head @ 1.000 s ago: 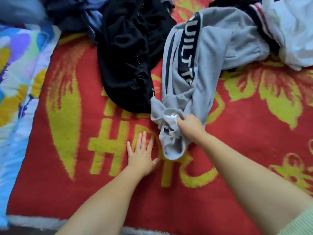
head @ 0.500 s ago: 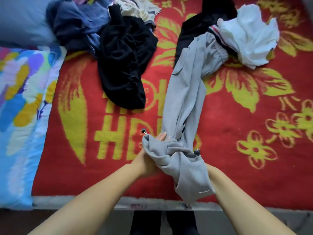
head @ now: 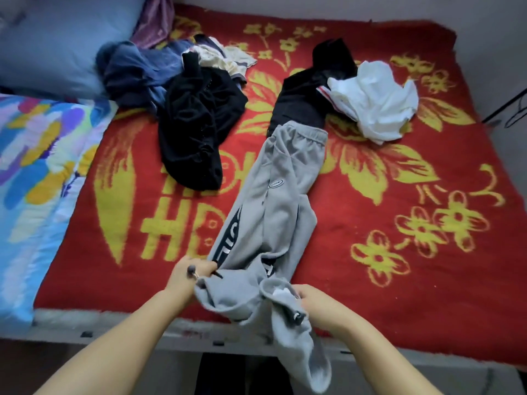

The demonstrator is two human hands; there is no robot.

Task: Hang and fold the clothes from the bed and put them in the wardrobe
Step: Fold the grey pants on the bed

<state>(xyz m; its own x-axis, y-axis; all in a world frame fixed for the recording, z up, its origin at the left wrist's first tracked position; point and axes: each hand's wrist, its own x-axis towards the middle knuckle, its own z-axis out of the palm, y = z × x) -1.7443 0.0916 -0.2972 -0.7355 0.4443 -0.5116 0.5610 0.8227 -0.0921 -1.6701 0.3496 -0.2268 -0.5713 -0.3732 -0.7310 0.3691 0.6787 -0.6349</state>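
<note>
Grey sweatpants (head: 279, 201) with a black lettered side stripe lie stretched lengthwise down the red and yellow bed blanket (head: 399, 195), waistband far, leg ends at the near edge. My left hand (head: 189, 276) grips one leg cuff with its drawcord. The other cuff is held by my right hand (head: 309, 297), and part of that leg hangs over the bed edge. A black garment (head: 194, 132), a blue one (head: 134, 72), a cream one (head: 222, 57), another black piece (head: 308, 92) and a white one (head: 376, 101) lie crumpled further back.
A blue pillow (head: 57, 41) and a multicoloured quilt (head: 37, 172) fill the bed's left side. The bed's pale front rail (head: 199, 336) runs below my hands. A dark hanger or rod (head: 510, 109) shows at the right wall.
The sweatpants have been pulled toward the near bed edge and straightened. My left hand left the blanket and took hold of a cuff; my view pulled back from the bed.
</note>
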